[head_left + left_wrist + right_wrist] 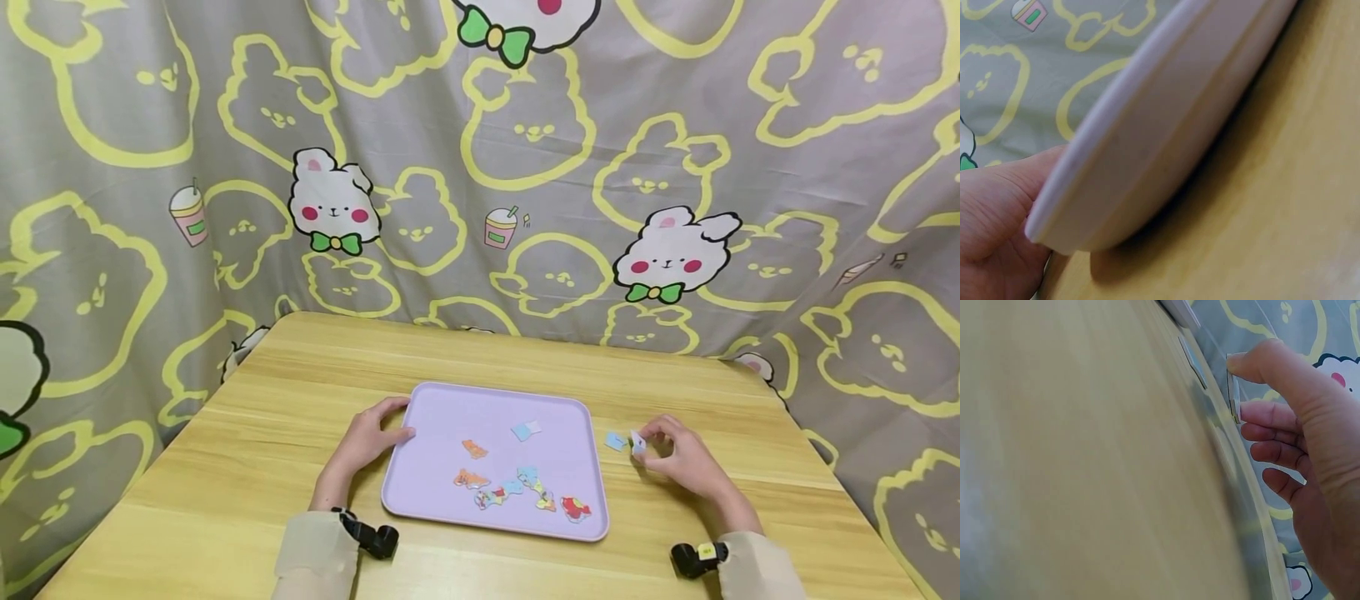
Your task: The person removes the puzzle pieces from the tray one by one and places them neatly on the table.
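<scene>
A lilac tray (442, 410) lies on the table, and my left hand (365, 435) grips its left rim with the thumb over the edge. In the left wrist view that hand (997, 219) is at the tray's edge (1141, 137), its fingers partly hidden. To the right of the tray, my right hand (684, 457) pinches a small puzzle piece (638, 443) between thumb and fingertip. The right wrist view shows this piece (1233, 394) edge-on and tilted upright. Just left of it, a light blue puzzle piece (616, 440) lies on the table.
Several puzzle pieces lie in the tray: a blue and white one (526, 431), an orange one (474, 449), another orange one (471, 478), a red one (576, 508) and a joined-looking group (498, 495). A patterned curtain (420, 208) surrounds the wooden table (225, 467).
</scene>
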A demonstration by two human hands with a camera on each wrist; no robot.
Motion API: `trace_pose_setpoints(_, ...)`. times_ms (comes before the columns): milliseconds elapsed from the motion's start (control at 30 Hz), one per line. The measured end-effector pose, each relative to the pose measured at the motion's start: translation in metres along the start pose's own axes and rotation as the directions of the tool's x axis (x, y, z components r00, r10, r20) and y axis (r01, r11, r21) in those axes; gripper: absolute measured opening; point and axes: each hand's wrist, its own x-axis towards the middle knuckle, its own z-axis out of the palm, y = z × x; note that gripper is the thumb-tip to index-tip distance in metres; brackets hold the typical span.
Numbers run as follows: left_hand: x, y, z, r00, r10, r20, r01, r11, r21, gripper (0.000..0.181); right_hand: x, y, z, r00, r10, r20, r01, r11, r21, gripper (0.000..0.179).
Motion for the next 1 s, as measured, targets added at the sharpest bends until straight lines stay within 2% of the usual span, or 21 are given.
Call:
trace_pose_setpoints(433,0.0,-0.002,0.0,1.0,-0.009,-0.008,0.009,1.0,0.013,0.054,0.005,0.004,-0.003,0.999,0.002,0.033,-0.001,1.0,-0.012,0.027)
trace_pose_setpoints(700,0.0,-0.001,0.0,1.0,-0.004,-0.005,0.005,1.0,0.011,0.055,0.008,0.005,-0.003,0.999,-0.036,0.035,0.037,0.999,-0.022,0.026)
trace_pose_setpoints(1000,0.0,-0.002,0.001,1.0,-0.007,-0.004,0.007,1.0,0.012,0.054,0.01,0.004,-0.006,0.997,-0.052,0.061,0.058,0.994,-0.098,0.029)
